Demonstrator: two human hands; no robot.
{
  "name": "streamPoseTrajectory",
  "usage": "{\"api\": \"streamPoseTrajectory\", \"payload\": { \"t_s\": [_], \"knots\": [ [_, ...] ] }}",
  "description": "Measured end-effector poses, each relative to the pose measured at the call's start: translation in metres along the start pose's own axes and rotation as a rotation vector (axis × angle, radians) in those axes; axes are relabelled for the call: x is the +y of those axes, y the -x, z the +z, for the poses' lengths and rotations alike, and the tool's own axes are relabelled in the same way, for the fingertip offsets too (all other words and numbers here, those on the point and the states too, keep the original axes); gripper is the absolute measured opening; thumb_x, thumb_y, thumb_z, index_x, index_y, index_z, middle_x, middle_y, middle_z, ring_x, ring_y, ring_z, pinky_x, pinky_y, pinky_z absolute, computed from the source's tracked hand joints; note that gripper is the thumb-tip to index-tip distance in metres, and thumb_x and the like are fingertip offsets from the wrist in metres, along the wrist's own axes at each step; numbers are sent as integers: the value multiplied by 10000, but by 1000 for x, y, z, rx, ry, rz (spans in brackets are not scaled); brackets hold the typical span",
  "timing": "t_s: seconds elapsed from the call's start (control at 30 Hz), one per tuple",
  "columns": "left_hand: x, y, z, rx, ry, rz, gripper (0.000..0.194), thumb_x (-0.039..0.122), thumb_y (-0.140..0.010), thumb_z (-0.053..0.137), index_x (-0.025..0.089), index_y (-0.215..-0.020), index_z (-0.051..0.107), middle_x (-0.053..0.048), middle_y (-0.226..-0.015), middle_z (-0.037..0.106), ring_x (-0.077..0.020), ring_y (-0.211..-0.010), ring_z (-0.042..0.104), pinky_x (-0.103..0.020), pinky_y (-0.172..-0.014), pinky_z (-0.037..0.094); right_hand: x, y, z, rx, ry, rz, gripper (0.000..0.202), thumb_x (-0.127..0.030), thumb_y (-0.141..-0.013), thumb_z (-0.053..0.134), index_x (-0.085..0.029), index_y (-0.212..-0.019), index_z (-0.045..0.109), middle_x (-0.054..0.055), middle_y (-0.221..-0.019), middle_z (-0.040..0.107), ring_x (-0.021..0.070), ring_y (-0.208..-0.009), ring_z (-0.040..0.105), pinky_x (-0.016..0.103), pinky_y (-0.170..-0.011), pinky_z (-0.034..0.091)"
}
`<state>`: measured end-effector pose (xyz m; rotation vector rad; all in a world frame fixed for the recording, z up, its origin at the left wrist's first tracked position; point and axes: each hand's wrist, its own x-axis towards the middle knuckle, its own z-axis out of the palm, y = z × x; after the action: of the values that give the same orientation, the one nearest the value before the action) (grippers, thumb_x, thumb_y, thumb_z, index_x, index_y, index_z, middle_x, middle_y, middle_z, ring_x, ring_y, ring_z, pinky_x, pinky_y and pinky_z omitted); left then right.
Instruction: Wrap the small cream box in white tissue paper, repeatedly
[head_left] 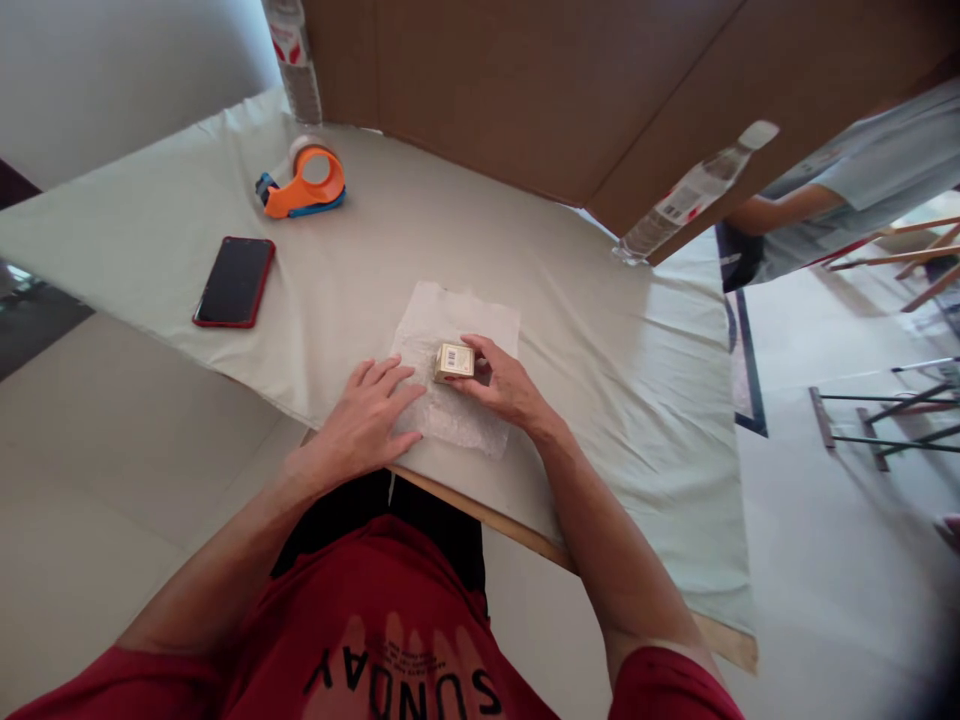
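Observation:
A small cream-coloured box (454, 361) with a barcode on its top face rests on a sheet of bubble wrap (469, 430) near the table's front edge. My right hand (501, 382) grips the box from its right side, thumb on the near side and fingers on the far side. To the left, my left hand (373, 412) lies flat with its fingers spread, fingertips at the left edge of the wrap. It holds nothing.
An orange tape dispenser (307, 185) and a red-cased phone (235, 282) lie on the cloth-covered table (600, 400). Two water bottles, one at the left (295, 65) and one at the right (694, 198), stand against a cardboard panel (480, 90). Another person (847, 190) is behind it.

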<state>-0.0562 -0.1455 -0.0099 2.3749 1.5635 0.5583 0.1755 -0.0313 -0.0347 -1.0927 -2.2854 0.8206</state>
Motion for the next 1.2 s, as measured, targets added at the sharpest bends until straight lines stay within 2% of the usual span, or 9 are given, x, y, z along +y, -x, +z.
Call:
{"api": "streamPoseTrajectory", "payload": {
  "t_s": [0.13,0.33,0.47,0.67,0.73,0.8,0.9,1.03,1.2],
  "knots": [
    [10,5,0,-72,-93,18,481,132,-806,636,201,-1282,617,-165,-1426,587,-369,-1425,455,-621,-1200,294,0,1,3,38,-88,72,415,-407,-814,735,-219,-1171,640,81,-1100,740,219,-927,685,367,-833,561],
    [8,1,11,-88,-155,83,349,53,-825,535,195,-1113,674,-137,-1318,666,-321,-1310,573,-571,-1155,365,-3,2,4,78,-61,86,389,-406,-790,750,-221,-1116,646,83,-1073,732,212,-887,672,377,-825,555],
    [5,-6,12,-52,-156,98,210,73,-847,519,183,-902,689,-129,-1151,735,-297,-1136,664,-478,-1024,484,-3,0,4,56,-54,94,386,-404,-787,746,-206,-1105,653,94,-1059,720,228,-913,670,397,-846,558],
    [4,-37,-2,110,35,-94,142,165,-827,546,192,-843,684,-73,-896,761,-221,-805,686,-348,-795,509,-4,4,-17,-23,-315,140,709,-564,-799,698,-205,-1387,532,163,-1378,601,288,-1183,632,466,-979,536],
    [4,-51,-7,138,82,-198,144,202,-819,542,191,-831,685,-58,-845,752,-189,-697,643,-316,-720,478,-8,10,-31,-59,-417,153,738,-658,-837,619,-218,-1420,513,169,-1427,573,309,-1265,595,498,-1020,510],
    [4,-62,-9,130,129,-280,158,232,-812,532,187,-812,684,-45,-800,737,-167,-633,594,-300,-672,447,-14,14,-40,-102,-436,132,780,-697,-794,657,-230,-1407,532,160,-1424,586,329,-1310,567,522,-1067,468],
    [4,-72,-10,114,202,-346,171,261,-802,521,183,-775,671,-25,-732,699,-153,-605,550,-287,-637,415,-19,16,-37,-36,-341,133,731,-591,-672,819,-228,-1273,616,137,-1315,661,323,-1237,608,501,-1067,457],
    [0,-75,-10,83,269,-357,198,351,-796,578,180,-829,673,-26,-781,705,-155,-632,546,-290,-648,416,-14,10,-18,193,-364,170,242,-436,-786,715,-211,-840,644,99,-1101,730,248,-1050,671,426,-994,479],
    [-6,-76,-8,42,337,-305,348,331,-727,660,194,-1047,658,-54,-1001,737,-188,-770,605,-309,-732,452,-8,5,-9,210,-550,204,225,-397,-777,708,-200,-733,610,101,-1108,729,217,-1028,678,372,-939,487]
  ]
}}
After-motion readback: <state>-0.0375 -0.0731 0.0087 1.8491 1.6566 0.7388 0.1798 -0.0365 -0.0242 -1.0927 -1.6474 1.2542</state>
